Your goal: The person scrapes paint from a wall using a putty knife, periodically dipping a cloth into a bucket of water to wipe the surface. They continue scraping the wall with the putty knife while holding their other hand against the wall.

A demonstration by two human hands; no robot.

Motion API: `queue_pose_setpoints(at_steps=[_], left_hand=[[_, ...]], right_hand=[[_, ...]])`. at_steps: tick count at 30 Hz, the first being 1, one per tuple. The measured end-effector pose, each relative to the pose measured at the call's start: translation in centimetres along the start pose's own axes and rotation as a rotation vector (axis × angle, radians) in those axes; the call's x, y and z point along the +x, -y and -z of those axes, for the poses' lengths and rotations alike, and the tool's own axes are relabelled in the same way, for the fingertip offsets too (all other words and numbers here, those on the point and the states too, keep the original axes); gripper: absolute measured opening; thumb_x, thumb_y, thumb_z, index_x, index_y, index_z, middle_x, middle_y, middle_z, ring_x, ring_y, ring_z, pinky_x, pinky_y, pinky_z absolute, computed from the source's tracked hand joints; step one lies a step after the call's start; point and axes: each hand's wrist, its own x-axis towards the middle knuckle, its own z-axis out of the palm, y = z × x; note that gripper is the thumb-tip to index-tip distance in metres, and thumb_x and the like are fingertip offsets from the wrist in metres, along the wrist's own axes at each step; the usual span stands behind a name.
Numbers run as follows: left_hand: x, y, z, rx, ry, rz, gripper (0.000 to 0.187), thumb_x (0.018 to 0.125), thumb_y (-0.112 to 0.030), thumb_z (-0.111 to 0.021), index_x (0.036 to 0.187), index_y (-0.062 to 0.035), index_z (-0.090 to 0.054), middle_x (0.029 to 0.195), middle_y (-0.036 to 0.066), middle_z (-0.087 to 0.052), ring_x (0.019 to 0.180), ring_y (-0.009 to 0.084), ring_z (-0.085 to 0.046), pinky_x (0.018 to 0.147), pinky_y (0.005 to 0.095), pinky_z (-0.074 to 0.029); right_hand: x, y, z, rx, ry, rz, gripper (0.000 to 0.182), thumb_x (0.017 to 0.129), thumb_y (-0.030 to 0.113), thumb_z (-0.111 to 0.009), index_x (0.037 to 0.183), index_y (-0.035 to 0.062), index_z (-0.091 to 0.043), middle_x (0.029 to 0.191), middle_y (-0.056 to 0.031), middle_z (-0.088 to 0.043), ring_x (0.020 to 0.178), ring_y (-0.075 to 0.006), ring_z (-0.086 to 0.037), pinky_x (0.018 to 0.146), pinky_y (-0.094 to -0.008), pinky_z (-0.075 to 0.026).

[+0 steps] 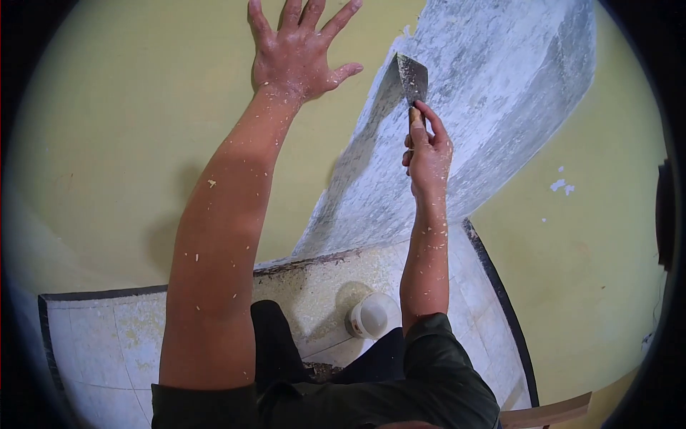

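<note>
My right hand is wrapped round the handle of a putty knife. The flecked metal blade meets the wall where yellow-green paint borders a scraped grey-white patch. Higher up and to the left, my left hand lies flat on the painted wall, fingers spread, holding nothing. Small pale paint flakes cling to both forearms.
A white bucket stands on the tiled floor near my legs, with paint flakes scattered around it. Dark skirting runs along the wall's foot. Small white chipped spots mark the right wall.
</note>
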Motion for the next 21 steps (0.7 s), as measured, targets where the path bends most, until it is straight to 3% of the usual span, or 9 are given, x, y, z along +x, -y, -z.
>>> queue_pose_setpoints(at_steps=[2, 4, 6, 10, 14, 16, 21], left_hand=[[0.0, 0.0, -0.2, -0.002, -0.009, -0.005, 0.099, 0.079, -0.087, -0.045, 0.16, -0.0427, -0.009, 0.171, 0.006, 0.006, 0.156, 0.0345, 0.009, 0.112, 0.0776, 0.007], [0.0, 0.0, -0.3, -0.001, -0.007, -0.012, 0.099, 0.08, -0.087, -0.045, 0.16, -0.0427, -0.008, 0.171, 0.006, 0.006, 0.155, 0.0344, 0.009, 0.111, 0.0777, 0.008], [0.0, 0.0, 0.0, 0.015, 0.02, -0.004, 0.098, 0.081, -0.087, -0.043, 0.16, -0.0423, -0.008, 0.171, 0.006, 0.007, 0.155, 0.0343, 0.01, 0.111, 0.0777, 0.007], [0.1, 0.0, 0.3, 0.016, 0.036, -0.004, 0.098, 0.081, -0.087, -0.042, 0.16, -0.0419, -0.006, 0.171, 0.006, 0.007, 0.155, 0.0342, 0.009, 0.112, 0.0775, 0.007], [0.2, -0.1, 0.1, 0.017, 0.055, 0.001, 0.098, 0.082, -0.087, -0.041, 0.16, -0.0415, -0.005, 0.171, 0.006, 0.008, 0.155, 0.0342, 0.01, 0.111, 0.0777, 0.007], [0.1, 0.0, 0.1, 0.01, 0.053, -0.005, 0.098, 0.082, -0.087, -0.041, 0.16, -0.0414, -0.005, 0.17, 0.006, 0.009, 0.155, 0.0343, 0.01, 0.111, 0.0778, 0.008], [0.0, 0.0, 0.1, 0.01, 0.055, -0.01, 0.098, 0.082, -0.086, -0.042, 0.161, -0.0405, -0.006, 0.17, 0.007, 0.01, 0.155, 0.0351, 0.011, 0.111, 0.0776, 0.008]], right_hand=[[1.3, 0.3, 0.1, -0.033, -0.014, 0.018, 0.032, 0.101, 0.025, -0.059, 0.128, 0.0082, -0.065, 0.067, 0.0021, -0.054, 0.053, -0.0043, -0.045, 0.043, -0.0249, -0.036], [3.8, 2.2, 0.0, -0.215, -0.054, 0.261, 0.032, 0.102, 0.026, -0.059, 0.127, 0.0072, -0.066, 0.066, 0.0025, -0.053, 0.052, -0.004, -0.044, 0.044, -0.0252, -0.035], [4.0, 5.3, 0.2, -0.11, -0.046, 0.078, 0.03, 0.1, 0.027, -0.061, 0.123, 0.0083, -0.069, 0.064, 0.0016, -0.054, 0.05, -0.005, -0.045, 0.042, -0.0266, -0.037], [2.0, 3.1, 1.0, -0.142, -0.022, 0.021, 0.032, 0.099, 0.028, -0.063, 0.125, 0.0106, -0.068, 0.064, 0.0017, -0.053, 0.051, -0.0049, -0.044, 0.041, -0.0266, -0.038], [4.6, 5.4, 0.6, -0.14, -0.026, 0.123, 0.03, 0.099, 0.027, -0.063, 0.123, 0.0106, -0.07, 0.065, 0.0011, -0.054, 0.05, -0.0056, -0.045, 0.042, -0.0267, -0.039], [4.4, 7.2, 1.0, -0.164, -0.048, 0.057, 0.03, 0.099, 0.026, -0.064, 0.123, 0.0097, -0.069, 0.065, 0.0011, -0.051, 0.05, -0.0058, -0.045, 0.042, -0.026, -0.039], [2.3, 4.2, 1.1, -0.189, -0.028, 0.065, 0.027, 0.099, 0.024, -0.063, 0.12, 0.0082, -0.071, 0.063, 0.0034, -0.053, 0.05, -0.0041, -0.042, 0.041, -0.0278, -0.037]])
